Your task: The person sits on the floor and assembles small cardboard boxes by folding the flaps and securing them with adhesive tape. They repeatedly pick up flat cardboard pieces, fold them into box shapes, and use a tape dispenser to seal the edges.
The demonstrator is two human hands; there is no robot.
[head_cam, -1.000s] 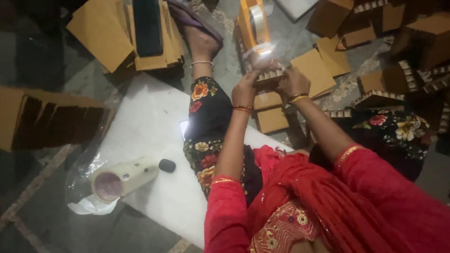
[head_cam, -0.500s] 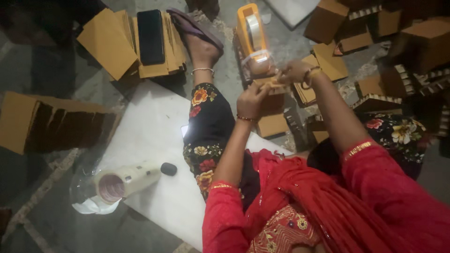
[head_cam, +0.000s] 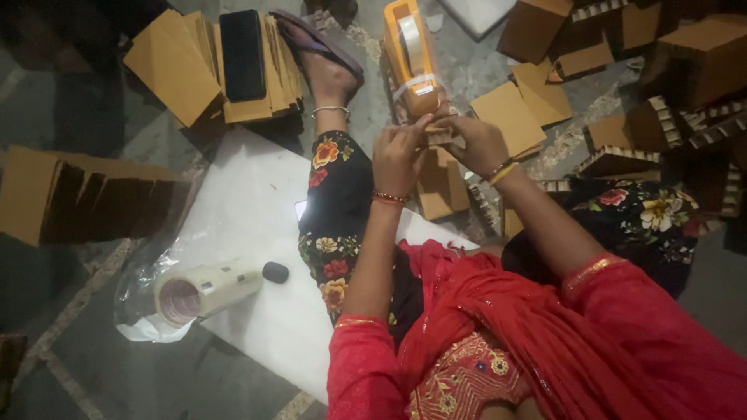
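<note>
Head view: a person in red sleeves and floral trousers sits on the floor, both hands raised together over the lap.
Left hand [head_cam: 398, 155]: fingers pinched closed on the near edge of a small cardboard box [head_cam: 438, 137].
Right hand [head_cam: 476, 142]: curled around the same box from the other side, bangles at the wrist.
Small cardboard box: held between the two hands, just below an orange tape dispenser [head_cam: 411, 58], touching its lower end.
Tape dispenser: upright above the hands, a strip of clear tape across its lower part.
Left of the lap: a white board [head_cam: 249, 233] carrying a stack of tape rolls [head_cam: 206, 289] in plastic wrap and a small black cap [head_cam: 275, 272].
Top left: flat cardboard blanks [head_cam: 175, 70] with a black phone [head_cam: 242, 54] lying on them.
Right: folded cardboard boxes [head_cam: 661, 70] heaped on the floor.
Foot [head_cam: 327, 74]: in a sandal, beside the blanks.
</note>
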